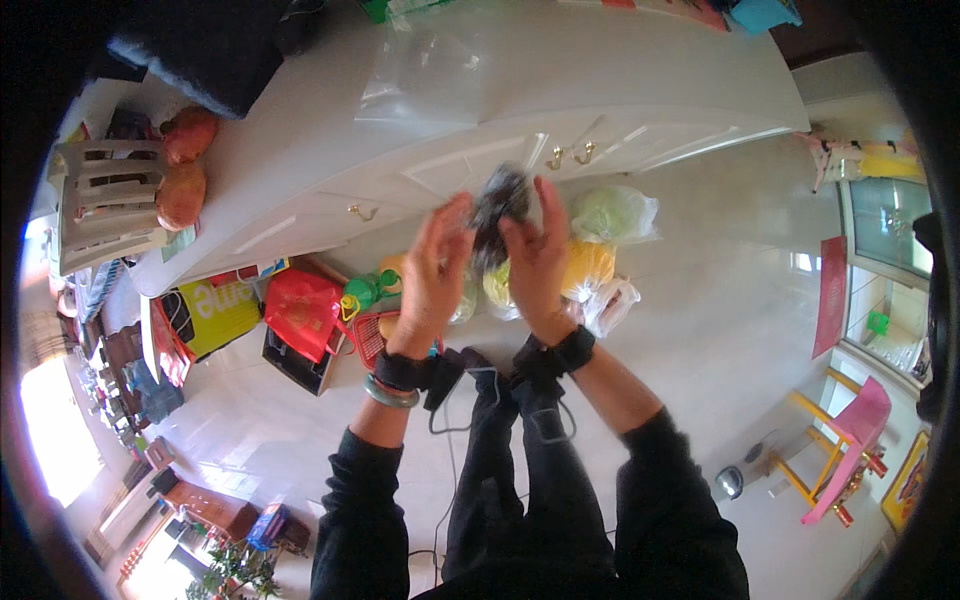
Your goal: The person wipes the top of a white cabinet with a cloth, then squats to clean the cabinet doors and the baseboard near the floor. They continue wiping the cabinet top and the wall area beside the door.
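A dark grey, crumpled bundle (495,244), blurred and too unclear to name, is held between my two hands in front of the white cabinet. My left hand (436,266) has its fingertips at the bundle's left edge. The thumb of my right hand (541,262) lies over its right side, with the index finger raised beside it. Past the hands, a clear plastic bag (420,71) lies flat on the white cabinet top (585,75). On the floor beneath are a bagged green cabbage (611,214) and a bag of something yellow (589,262).
Pomegranates (181,196) sit by a beige plastic basket (105,199) at left. Below stand a red bag (304,307), a yellow-green bag (221,315) and a green bottle (364,292). A pink chair (862,412) stands at right. A cable (454,480) hangs by my legs.
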`<state>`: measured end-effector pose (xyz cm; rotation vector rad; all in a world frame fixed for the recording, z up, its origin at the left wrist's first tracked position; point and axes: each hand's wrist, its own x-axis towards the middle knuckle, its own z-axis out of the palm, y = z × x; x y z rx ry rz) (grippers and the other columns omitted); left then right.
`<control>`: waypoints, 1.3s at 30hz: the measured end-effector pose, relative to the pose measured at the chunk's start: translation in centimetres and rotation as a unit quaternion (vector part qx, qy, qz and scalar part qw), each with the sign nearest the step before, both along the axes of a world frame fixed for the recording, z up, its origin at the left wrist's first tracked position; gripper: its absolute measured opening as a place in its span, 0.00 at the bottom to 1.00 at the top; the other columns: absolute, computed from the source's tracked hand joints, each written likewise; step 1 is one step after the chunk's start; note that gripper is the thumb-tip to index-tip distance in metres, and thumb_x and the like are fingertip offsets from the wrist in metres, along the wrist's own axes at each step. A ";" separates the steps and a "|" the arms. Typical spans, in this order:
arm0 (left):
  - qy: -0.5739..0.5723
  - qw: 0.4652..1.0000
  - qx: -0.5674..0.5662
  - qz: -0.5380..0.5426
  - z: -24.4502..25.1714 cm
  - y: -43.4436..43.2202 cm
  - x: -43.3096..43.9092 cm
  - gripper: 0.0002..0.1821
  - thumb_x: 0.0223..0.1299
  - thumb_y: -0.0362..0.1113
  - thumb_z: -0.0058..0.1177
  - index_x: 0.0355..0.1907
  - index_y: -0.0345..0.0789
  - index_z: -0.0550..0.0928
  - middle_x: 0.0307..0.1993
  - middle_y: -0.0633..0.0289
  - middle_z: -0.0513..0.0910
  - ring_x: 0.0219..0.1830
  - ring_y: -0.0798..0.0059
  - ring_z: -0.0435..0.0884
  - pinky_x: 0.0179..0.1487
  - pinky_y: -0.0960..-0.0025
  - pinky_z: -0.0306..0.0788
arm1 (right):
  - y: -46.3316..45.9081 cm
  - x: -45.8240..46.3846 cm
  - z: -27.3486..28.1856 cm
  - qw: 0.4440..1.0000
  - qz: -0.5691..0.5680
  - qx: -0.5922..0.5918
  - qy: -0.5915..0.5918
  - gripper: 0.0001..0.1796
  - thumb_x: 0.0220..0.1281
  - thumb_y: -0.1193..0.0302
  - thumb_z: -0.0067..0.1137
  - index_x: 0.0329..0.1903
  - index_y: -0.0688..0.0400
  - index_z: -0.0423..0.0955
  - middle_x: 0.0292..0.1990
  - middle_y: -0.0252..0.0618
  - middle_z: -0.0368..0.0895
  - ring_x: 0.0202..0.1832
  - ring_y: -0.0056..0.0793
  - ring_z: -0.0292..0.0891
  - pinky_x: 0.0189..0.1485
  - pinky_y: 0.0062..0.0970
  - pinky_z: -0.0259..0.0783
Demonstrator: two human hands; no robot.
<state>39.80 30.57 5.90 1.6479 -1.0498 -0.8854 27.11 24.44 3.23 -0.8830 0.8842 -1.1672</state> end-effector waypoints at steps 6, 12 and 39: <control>-0.508 0.850 -0.054 0.128 2.3 -2.1 8.8 0.35 0.58 0.28 0.50 0.71 0.38 0.62 0.73 0.52 0.57 0.76 0.51 0.51 0.76 0.51 0.44 | -8.8 -0.4 -1.2 0.962 -0.242 -0.121 0.034 0.28 0.67 0.74 0.58 0.67 0.61 0.61 0.54 0.41 0.75 0.52 0.26 0.73 0.54 0.23 0.71; -0.554 0.823 0.018 0.123 -0.6 -1.4 11.3 0.51 0.43 0.30 0.57 0.75 0.40 0.54 0.77 0.55 0.48 0.78 0.53 0.41 0.77 0.44 0.32 | -7.2 8.7 -5.3 0.836 -0.322 -0.300 0.328 0.27 0.62 0.75 0.61 0.59 0.63 0.58 0.55 0.46 0.64 0.56 0.38 0.65 0.56 0.37 0.67; -0.639 0.707 -0.244 0.179 -5.3 -2.7 15.3 0.36 0.46 0.17 0.43 0.63 0.41 0.72 0.66 0.61 0.70 0.65 0.60 0.69 0.70 0.55 0.52 | -5.9 16.6 -13.5 0.623 -0.042 -0.734 0.267 0.25 0.50 0.70 0.59 0.55 0.49 0.79 0.57 0.23 0.75 0.52 0.26 0.68 0.47 0.25 0.67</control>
